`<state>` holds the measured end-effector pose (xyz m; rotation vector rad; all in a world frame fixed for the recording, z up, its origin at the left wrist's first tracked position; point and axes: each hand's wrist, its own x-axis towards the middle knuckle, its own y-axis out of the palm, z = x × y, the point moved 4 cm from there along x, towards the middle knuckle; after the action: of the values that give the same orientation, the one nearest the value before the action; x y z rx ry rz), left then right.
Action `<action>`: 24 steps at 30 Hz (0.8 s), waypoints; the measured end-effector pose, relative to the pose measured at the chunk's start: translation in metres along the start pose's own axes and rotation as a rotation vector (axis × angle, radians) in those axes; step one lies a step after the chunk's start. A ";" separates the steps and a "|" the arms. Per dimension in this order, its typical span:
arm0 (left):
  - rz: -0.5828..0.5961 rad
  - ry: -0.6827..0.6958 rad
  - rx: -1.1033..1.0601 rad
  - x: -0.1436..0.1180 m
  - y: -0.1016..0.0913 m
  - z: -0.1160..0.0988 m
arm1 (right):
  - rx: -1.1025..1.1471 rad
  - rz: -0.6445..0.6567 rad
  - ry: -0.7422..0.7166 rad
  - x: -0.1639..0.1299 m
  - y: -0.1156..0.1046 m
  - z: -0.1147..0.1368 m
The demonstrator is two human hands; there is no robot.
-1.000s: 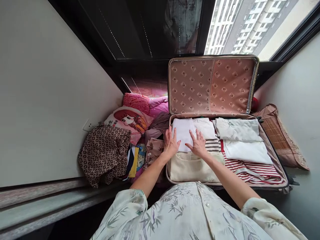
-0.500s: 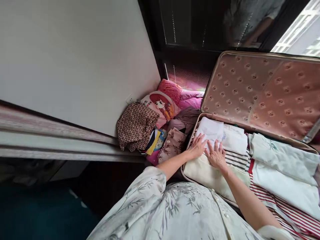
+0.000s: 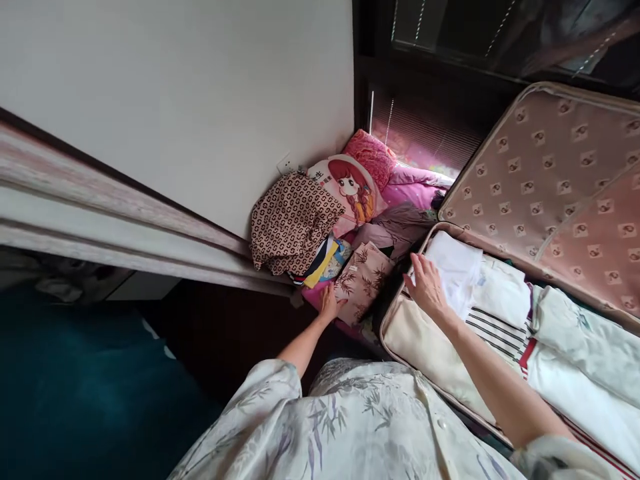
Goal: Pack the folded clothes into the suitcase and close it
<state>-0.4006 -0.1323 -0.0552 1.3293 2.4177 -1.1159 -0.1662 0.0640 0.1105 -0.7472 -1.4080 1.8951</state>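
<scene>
My left hand is at the near left edge of a folded pink garment with a dark leaf print, its thumb apart from the fingers; the fingertips are partly hidden. My right hand hovers over the left rim of the open suitcase, fingers stretched out and holding nothing. Just beyond it, inside the case, lies a folded white cloth. A cream folded piece fills the near left corner of the case, with black-and-white striped cloth farther right.
Left of the pink garment stands a brown patterned bundle. Behind it lean a cushion with a cartoon girl and a red pillow. The suitcase's raised lid rests near the dark window frame. A pale wall bounds the left.
My left hand has left the white cloth in the suitcase and moved left to the pink garment. My right hand has lifted off the cloth toward the case's left rim. The view has turned left.
</scene>
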 end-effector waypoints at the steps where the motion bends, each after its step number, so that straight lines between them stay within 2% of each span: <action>1: -0.003 -0.006 -0.001 0.004 0.002 0.001 | 0.015 0.076 -0.034 0.021 0.006 0.014; 3: -0.048 -0.042 0.021 0.010 0.007 0.004 | 0.008 0.267 -0.019 0.059 0.028 0.033; 6: -0.106 -0.025 -0.015 0.016 0.013 0.006 | -0.042 0.495 0.093 0.103 0.068 0.044; 8: -0.107 0.009 0.000 0.018 0.016 0.006 | -0.074 0.550 0.151 0.121 0.091 0.044; 11: -0.065 0.029 0.200 0.019 0.019 0.004 | -0.117 0.587 0.231 0.134 0.116 0.040; 15: -0.034 0.007 0.368 0.014 0.021 -0.001 | -0.177 0.548 0.271 0.132 0.128 0.042; 19: -0.060 -0.017 0.365 0.009 0.023 -0.003 | -0.232 0.434 0.147 0.121 0.125 0.055; 21: -0.063 0.000 0.371 0.007 0.023 -0.004 | -0.252 0.451 0.068 0.117 0.125 0.060; 24: -0.057 -0.002 0.385 0.006 0.022 -0.006 | -0.242 0.548 0.015 0.113 0.128 0.063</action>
<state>-0.3859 -0.1174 -0.0658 1.3600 2.3305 -1.6626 -0.3060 0.0881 -0.0031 -1.3758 -1.5505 2.1248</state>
